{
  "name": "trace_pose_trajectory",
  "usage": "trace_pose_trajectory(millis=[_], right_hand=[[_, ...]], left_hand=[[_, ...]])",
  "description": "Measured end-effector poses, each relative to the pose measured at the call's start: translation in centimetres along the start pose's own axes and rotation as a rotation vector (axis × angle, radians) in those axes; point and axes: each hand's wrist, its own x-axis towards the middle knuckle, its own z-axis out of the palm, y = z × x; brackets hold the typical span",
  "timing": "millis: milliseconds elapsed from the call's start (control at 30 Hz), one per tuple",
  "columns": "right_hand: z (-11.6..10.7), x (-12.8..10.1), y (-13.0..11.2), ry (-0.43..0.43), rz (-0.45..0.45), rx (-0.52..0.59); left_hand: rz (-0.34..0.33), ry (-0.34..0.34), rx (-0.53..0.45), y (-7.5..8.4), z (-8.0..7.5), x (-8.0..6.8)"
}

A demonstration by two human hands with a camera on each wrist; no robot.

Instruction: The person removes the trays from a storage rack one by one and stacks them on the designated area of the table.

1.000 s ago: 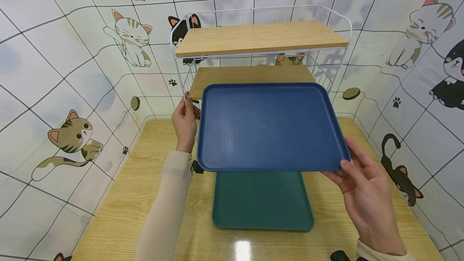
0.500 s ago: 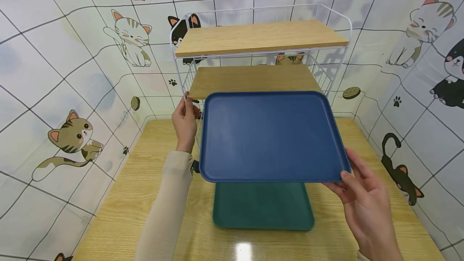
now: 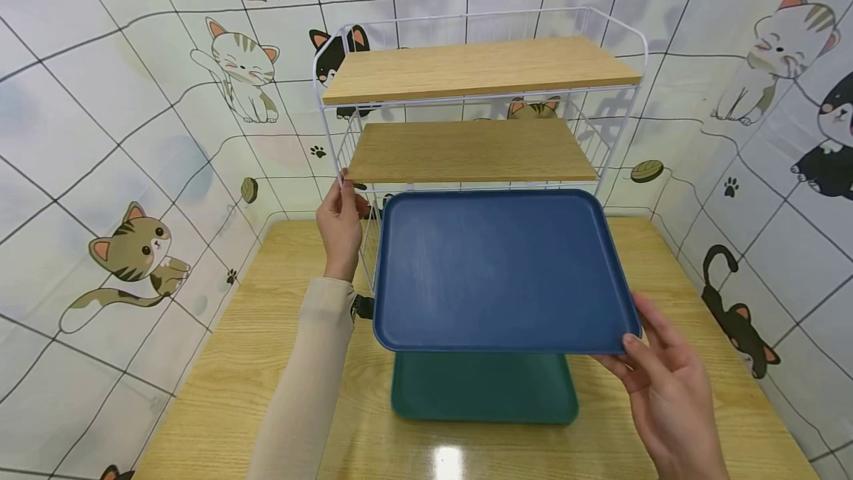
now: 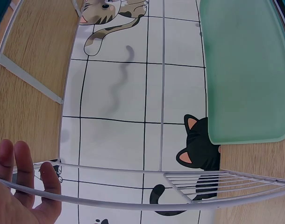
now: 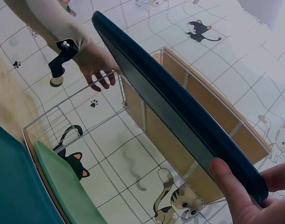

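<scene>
Blue tray [image 3: 496,269] pinched at its corner by right hand [image 3: 666,384], not yet shelved | left hand [image 3: 340,224] grips rack [image 3: 331,139] | teal tray [image 3: 483,387] remains on table [image 3: 220,391].

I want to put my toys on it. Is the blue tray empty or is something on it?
Empty. The blue tray shows only bare blue surface in the head view, and the right hand holds it by one corner.

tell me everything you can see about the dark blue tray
The dark blue rectangular tray looks like matte plastic, with rounded corners and a low raised rim, and nothing on it. It is held in the air, roughly level, in front of the white wire rack, above a teal tray on the wooden table. Only the right hand touches it, pinching its near right corner.
</scene>
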Motion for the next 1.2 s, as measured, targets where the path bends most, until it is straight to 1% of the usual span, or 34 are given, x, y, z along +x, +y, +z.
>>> trace_pose_trajectory(millis=[267,433,567,633,733,833,1000,1200], right_hand=[[-0.6,-0.6,1.1,0.025,0.036,-0.022],[-1.2,-0.8,1.9,0.028,0.047,-0.031],[-1.7,-1.1,2.5,0.055,0.071,-0.044],[-1.9,-1.3,2.8,0.072,0.090,-0.047],[-2.3,-1.7,3.3,0.085,0.113,-0.041],[-2.7,-2.0,3.8,0.107,0.144,-0.060],[-3.2,-2.5,4.6,0.148,0.206,-0.123],[-3.6,-2.9,5.5,0.188,0.222,-0.153]], left_hand=[[-0.011,0.002,-0.021,-0.1,0.0,0.0],[-0.003,-0.002,-0.025,0.0,0.0,0.0],[0.004,-0.005,-0.028,-0.2,0.1,0.1],[0.005,-0.003,-0.027,-0.7,0.0,0.3],[0.004,-0.001,-0.018,-2.0,-0.1,0.7],[0.008,0.003,-0.013,-3.0,-0.2,1.1],[0.016,0.006,-0.004,-3.3,-0.3,1.2],[0.018,0.011,-0.001,-3.3,-0.3,1.2]])
